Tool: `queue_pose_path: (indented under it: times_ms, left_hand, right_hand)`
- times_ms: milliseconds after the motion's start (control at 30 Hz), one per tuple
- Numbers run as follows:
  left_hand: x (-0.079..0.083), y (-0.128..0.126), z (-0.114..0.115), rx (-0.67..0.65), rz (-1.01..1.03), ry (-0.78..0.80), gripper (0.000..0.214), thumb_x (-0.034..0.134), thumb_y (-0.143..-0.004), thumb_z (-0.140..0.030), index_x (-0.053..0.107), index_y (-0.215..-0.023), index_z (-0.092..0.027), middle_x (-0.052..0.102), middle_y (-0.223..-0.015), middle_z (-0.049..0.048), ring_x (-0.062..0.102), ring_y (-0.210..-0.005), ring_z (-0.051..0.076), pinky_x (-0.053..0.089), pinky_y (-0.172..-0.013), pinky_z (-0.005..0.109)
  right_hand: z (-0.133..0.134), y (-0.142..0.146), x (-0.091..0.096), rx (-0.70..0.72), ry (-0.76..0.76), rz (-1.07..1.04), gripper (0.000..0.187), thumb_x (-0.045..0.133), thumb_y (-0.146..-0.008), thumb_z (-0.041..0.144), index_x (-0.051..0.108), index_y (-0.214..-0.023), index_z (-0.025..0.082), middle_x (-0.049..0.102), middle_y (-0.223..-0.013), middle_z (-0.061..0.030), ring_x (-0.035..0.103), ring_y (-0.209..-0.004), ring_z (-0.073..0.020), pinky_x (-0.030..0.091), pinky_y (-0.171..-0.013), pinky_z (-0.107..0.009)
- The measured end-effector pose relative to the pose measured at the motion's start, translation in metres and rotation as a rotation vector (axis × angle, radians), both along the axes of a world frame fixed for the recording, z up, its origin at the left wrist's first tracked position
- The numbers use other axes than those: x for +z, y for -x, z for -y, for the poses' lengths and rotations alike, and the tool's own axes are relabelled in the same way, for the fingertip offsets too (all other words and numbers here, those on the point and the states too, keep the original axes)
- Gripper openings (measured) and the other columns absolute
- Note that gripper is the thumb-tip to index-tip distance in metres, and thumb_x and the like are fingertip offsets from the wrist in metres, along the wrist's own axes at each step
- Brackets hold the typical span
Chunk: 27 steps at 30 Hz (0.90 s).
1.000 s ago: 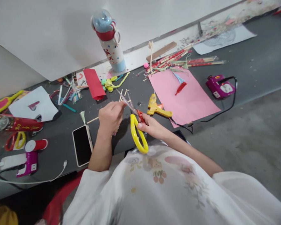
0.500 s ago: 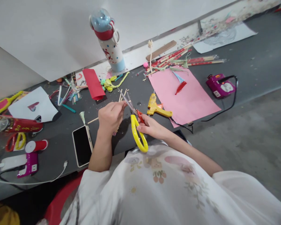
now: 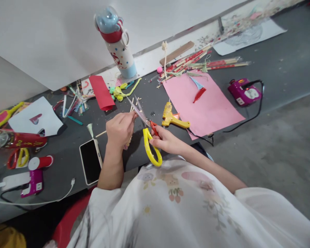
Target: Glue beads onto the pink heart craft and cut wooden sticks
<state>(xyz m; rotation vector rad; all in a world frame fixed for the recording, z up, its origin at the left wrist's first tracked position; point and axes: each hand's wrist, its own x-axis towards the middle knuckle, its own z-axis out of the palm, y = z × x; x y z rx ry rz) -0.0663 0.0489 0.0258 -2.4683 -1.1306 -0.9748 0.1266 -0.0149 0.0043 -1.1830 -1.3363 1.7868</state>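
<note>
My right hand (image 3: 165, 141) grips a pair of scissors (image 3: 147, 136) with yellow and red handles, blades pointing up-left and slightly apart. My left hand (image 3: 120, 129) is closed in a pinch on a thin wooden stick (image 3: 101, 133) held right at the blades. Both hands hover over the dark grey table (image 3: 274, 58) near its front edge. A yellow glue gun (image 3: 172, 118) lies just right of the scissors, beside a pink paper sheet (image 3: 204, 103).
A phone (image 3: 90, 160) lies left of my left arm. Farther left are a red tube (image 3: 40, 161), red-yellow scissors (image 3: 17, 157), a purple charger (image 3: 32, 179) and cable. A bottle (image 3: 117, 43), red paper (image 3: 101, 92), sticks (image 3: 204, 62) and a purple device (image 3: 244, 91) stand behind.
The hands stay together at the same spot; the view has shifted slightly, and the scissors sit a little lower and closer to me.
</note>
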Motion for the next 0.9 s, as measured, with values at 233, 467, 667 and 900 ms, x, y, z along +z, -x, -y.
queue_pose_path:
  times_ms: [233, 467, 667, 900]
  left_hand:
    - [-0.0008, -0.0001, -0.0014, 0.031, -0.021, -0.015, 0.019, 0.054, -0.092, -0.022, 0.073, -0.094, -0.018, 0.074, -0.074, 0.0048, 0.067, -0.069, 0.013, 0.047, -0.063, 0.023]
    - [-0.002, -0.0006, -0.0024, 0.026, -0.016, -0.032, 0.017, 0.056, -0.091, -0.02, 0.073, -0.093, -0.017, 0.073, -0.074, 0.0046, 0.066, -0.069, 0.013, 0.047, -0.063, 0.022]
    - [-0.0049, -0.0005, -0.0023, 0.056, -0.015, 0.009, 0.022, 0.052, -0.093, -0.022, 0.074, -0.096, -0.018, 0.073, -0.075, 0.0047, 0.067, -0.071, 0.013, 0.047, -0.064, 0.023]
    - [-0.0037, -0.004, 0.0003, 0.077, 0.054, 0.087, 0.022, 0.052, -0.093, -0.026, 0.07, -0.105, -0.021, 0.073, -0.09, 0.0072, 0.065, -0.084, 0.018, 0.046, -0.077, 0.032]
  right_hand:
    - [-0.0006, 0.002, 0.0004, -0.034, 0.007, 0.015, 0.041, 0.071, -0.066, 0.04, 0.042, -0.086, 0.021, 0.039, -0.075, 0.0066, 0.038, -0.065, -0.0081, 0.036, -0.059, -0.024]
    - [0.0, 0.004, 0.0068, -0.065, 0.024, 0.032, 0.04, 0.07, -0.066, 0.039, 0.04, -0.087, 0.02, 0.039, -0.076, 0.007, 0.038, -0.064, -0.0073, 0.036, -0.06, -0.025]
    - [0.0001, 0.0028, 0.007, -0.051, -0.016, 0.101, 0.04, 0.067, -0.069, 0.045, 0.039, -0.086, 0.022, 0.039, -0.074, 0.0072, 0.038, -0.061, -0.0081, 0.035, -0.057, -0.026]
    - [-0.0034, 0.0089, 0.0031, -0.077, 0.025, 0.027, 0.04, 0.066, -0.067, 0.046, 0.038, -0.083, 0.022, 0.036, -0.067, 0.0093, 0.034, -0.058, -0.0074, 0.032, -0.055, -0.024]
